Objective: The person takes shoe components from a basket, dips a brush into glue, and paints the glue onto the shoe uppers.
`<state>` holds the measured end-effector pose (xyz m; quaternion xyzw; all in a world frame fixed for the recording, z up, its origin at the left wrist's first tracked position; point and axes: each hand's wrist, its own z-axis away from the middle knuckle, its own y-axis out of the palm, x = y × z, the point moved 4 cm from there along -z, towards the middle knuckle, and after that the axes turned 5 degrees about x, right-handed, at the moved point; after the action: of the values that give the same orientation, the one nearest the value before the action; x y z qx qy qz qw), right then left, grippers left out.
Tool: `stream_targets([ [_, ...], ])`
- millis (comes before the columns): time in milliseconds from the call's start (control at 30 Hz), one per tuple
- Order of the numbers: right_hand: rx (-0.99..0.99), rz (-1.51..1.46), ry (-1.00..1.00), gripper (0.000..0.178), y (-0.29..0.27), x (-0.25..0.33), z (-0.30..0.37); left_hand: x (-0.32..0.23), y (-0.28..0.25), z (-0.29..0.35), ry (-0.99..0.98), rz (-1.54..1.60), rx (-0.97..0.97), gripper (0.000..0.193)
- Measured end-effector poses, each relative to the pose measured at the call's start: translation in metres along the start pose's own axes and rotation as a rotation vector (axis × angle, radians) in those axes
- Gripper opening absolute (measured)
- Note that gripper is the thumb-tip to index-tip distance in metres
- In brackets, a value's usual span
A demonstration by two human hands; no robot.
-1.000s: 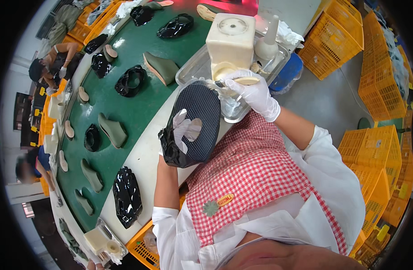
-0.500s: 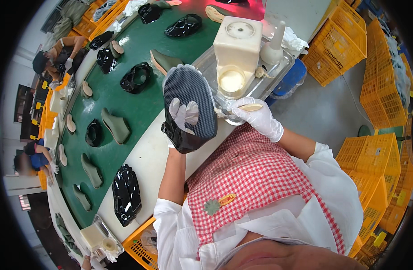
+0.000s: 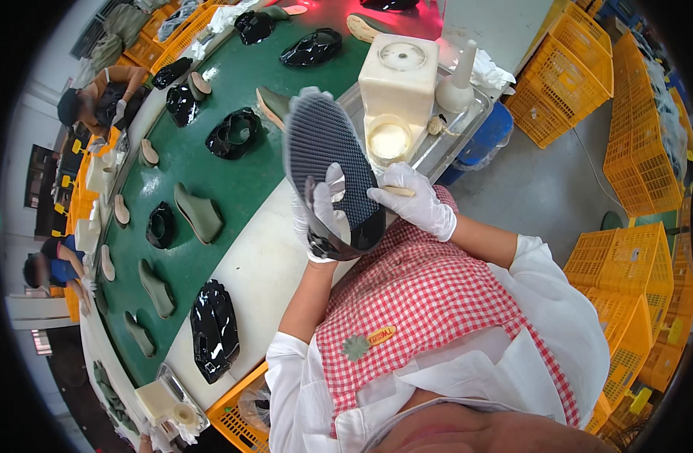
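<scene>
An unfinished black shoe (image 3: 327, 136) with a dark grey, ridged face stands tilted before me, its rounded end pointing away. My left hand (image 3: 320, 208), in a white glove, is closed around its near part, with fingers showing over the ridged face. At the shoe's right edge my gloved right hand (image 3: 422, 200) pinches a brush by its pale handle (image 3: 399, 191). The brush's bristles are hidden. Just beyond the right hand, an open cup of whitish liquid (image 3: 389, 142) sits at the front of a cream-coloured dispenser (image 3: 399, 79).
The dispenser and a white squeeze bottle (image 3: 457, 87) stand on a metal tray (image 3: 478, 113). Glossy black shoe uppers (image 3: 233, 134) and green shoe lasts (image 3: 198, 214) lie along the green conveyor belt (image 3: 233, 189). Two people work across it. Yellow crates (image 3: 561, 83) are stacked at right.
The shoe has turned and come right and slightly nearer. My right hand has shifted left and a little down with the brush, ending at the shoe's edge.
</scene>
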<state>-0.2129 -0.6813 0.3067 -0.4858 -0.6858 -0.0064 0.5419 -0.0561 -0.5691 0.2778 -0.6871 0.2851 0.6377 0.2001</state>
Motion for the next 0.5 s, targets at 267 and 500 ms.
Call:
stream_targets([
  [267,-0.154,0.174,-0.146,0.017,-0.018,0.014,-0.014,0.028,-0.005,-0.015,-0.416,0.416,0.47,0.05],
  [500,-0.185,-0.296,0.128,0.02,-0.029,-0.002,-0.017,-0.007,-0.005,-0.006,-0.411,0.368,0.21,0.052],
])
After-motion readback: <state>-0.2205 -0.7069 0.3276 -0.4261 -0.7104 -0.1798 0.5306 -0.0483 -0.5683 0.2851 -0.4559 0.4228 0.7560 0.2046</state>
